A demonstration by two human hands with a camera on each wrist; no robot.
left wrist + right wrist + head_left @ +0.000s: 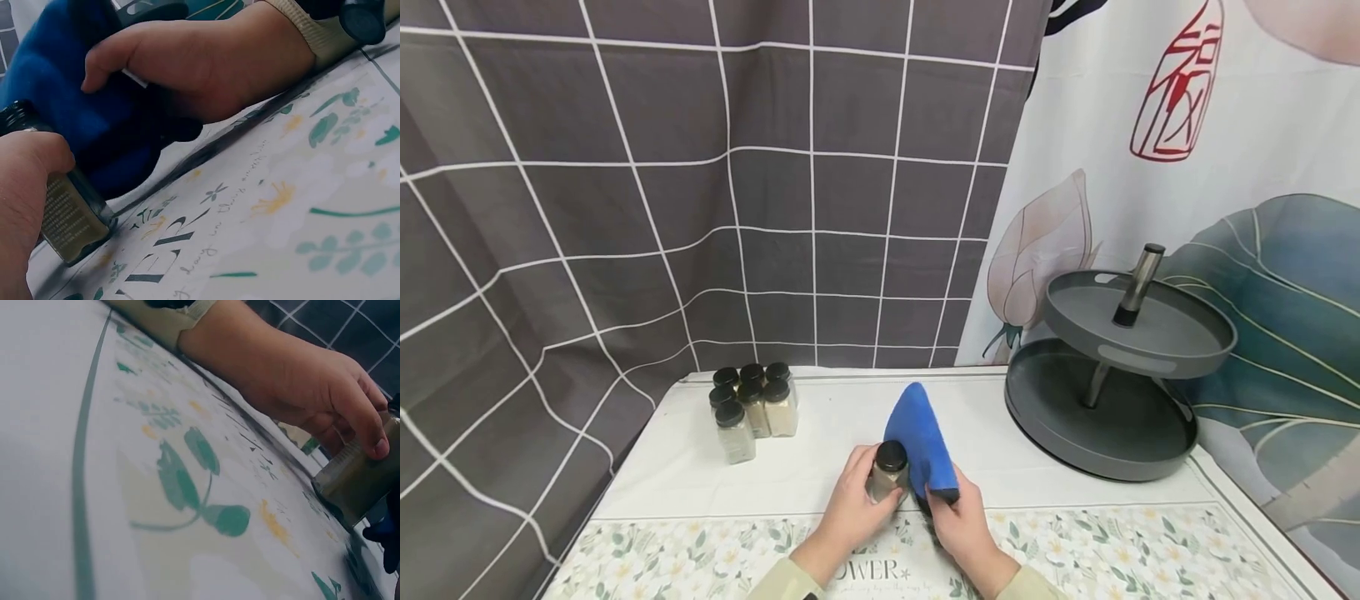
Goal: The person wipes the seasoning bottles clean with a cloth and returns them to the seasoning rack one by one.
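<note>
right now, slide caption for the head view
The left hand grips a black-capped jar while the right hand holds a blue cloth beside it.

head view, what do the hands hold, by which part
Left hand grips the jar by its body; right hand grips the blue cloth by its lower end.

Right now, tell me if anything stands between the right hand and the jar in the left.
The blue cloth does: the right hand grips it, and it stands between that hand and the jar, which the left hand holds. Nothing else is visible between them.
</note>
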